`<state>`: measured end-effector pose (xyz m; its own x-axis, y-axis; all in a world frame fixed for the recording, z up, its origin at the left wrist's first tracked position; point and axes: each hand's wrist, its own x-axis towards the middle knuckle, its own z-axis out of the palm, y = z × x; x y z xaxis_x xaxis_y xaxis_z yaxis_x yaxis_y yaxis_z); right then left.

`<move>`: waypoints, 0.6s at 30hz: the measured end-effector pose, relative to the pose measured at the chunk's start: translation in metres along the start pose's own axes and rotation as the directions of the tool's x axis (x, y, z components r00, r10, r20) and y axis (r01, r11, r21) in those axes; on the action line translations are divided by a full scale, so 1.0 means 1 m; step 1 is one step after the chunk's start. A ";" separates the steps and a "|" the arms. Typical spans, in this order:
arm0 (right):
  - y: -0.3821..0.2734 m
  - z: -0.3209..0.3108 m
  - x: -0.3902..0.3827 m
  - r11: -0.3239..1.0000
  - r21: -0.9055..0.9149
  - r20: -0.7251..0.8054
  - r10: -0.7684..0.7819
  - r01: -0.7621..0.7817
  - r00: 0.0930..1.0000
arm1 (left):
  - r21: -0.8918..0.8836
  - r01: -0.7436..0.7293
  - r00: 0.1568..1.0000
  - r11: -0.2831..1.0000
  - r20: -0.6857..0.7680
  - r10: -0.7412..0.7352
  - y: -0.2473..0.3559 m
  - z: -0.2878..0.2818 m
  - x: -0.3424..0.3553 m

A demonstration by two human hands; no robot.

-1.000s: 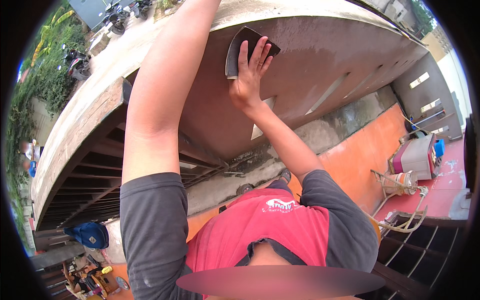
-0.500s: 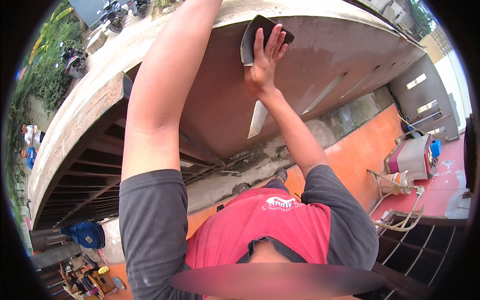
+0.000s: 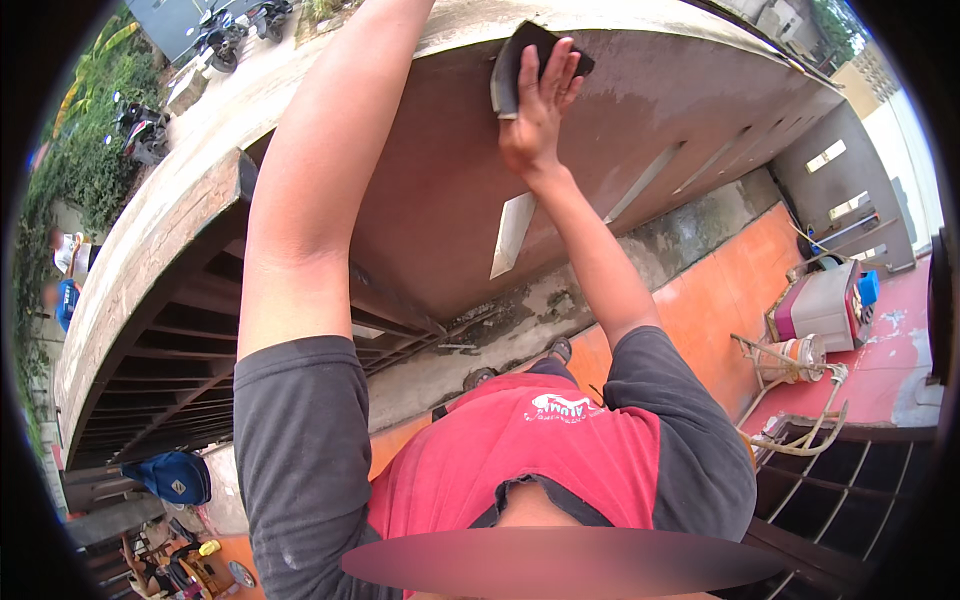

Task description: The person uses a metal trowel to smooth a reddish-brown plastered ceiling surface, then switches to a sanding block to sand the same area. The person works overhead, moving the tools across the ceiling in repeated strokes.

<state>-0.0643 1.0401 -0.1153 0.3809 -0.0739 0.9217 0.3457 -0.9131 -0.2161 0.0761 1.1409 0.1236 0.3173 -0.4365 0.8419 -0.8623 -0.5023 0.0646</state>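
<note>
My right hand (image 3: 535,135) presses a dark, bent sheet of sandpaper (image 3: 509,75) against the brownish-grey wall (image 3: 440,170), just under its top edge. The fingers lie spread across the sheet, and its paler left edge curls away. Damp-looking darker patches mark the wall to the right of the hand. My left arm (image 3: 310,190) reaches up past the wall's top and leaves the picture at the upper edge. The left hand itself is out of sight.
A dark slatted gate (image 3: 170,370) stands at the left, a blue bag (image 3: 170,477) near its lower end. Slots pierce the wall. On the right are a bucket (image 3: 800,355) and a white-and-maroon box (image 3: 815,305). Motorbikes (image 3: 220,40) and two people (image 3: 68,300) are beyond the wall.
My right hand and the sandpaper have slid a little to the right and slightly upward along the wall. The left arm stays raised; the whole view has shifted slightly.
</note>
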 end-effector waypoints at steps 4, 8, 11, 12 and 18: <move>0.068 -0.033 0.064 0.895 0.185 -0.288 0.443 -0.405 0.849 | -0.033 -0.037 0.999 0.999 -0.034 0.036 0.006 0.000 0.002; 0.010 -0.002 0.036 0.919 0.162 -0.193 0.387 -0.360 0.902 | -0.007 -0.055 0.997 0.998 -0.053 0.054 -0.003 0.007 0.000; -0.030 0.003 -0.006 0.988 0.084 -0.022 0.131 -0.129 0.991 | 0.014 -0.036 0.999 0.999 -0.038 0.036 -0.004 0.003 -0.003; -0.034 0.004 -0.016 0.997 0.062 0.039 0.033 -0.035 0.999 | 0.006 -0.024 0.999 1.000 -0.025 0.024 -0.004 0.002 -0.005; 0.064 -0.036 0.049 0.848 0.230 -0.239 0.526 -0.478 0.817 | -0.096 0.153 0.984 0.984 0.102 -0.143 0.029 -0.020 -0.011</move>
<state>-0.0541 0.9640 -0.0721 0.2880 -0.6360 0.7160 0.3085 -0.6461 -0.6981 0.0399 1.1459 0.1271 0.4762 -0.4340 0.7648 -0.8375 -0.4890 0.2440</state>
